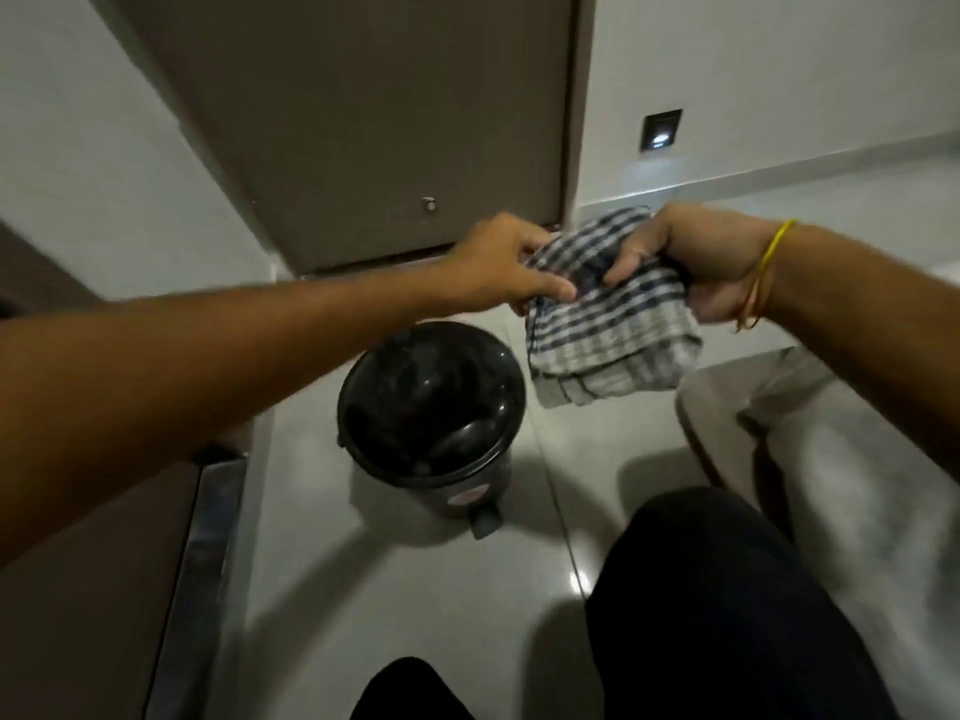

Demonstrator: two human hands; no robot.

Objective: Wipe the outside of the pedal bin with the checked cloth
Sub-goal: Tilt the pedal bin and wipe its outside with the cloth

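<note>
A small black pedal bin (431,407) stands on the tiled floor below my hands, lid down, its pedal (485,522) facing me. Both hands hold the blue-and-white checked cloth (608,330) in the air, above and to the right of the bin, not touching it. My left hand (498,262) pinches the cloth's left edge. My right hand (696,262), with a yellow thread at the wrist, grips its upper right part. The folded cloth hangs down between them.
A brown door (363,122) stands right behind the bin. A white wall with a small dark plate (661,129) lies to the right. Pale bedding or cushion (831,459) sits at the right. My dark-trousered legs (727,615) are in the foreground. A metal strip (197,563) runs along the left.
</note>
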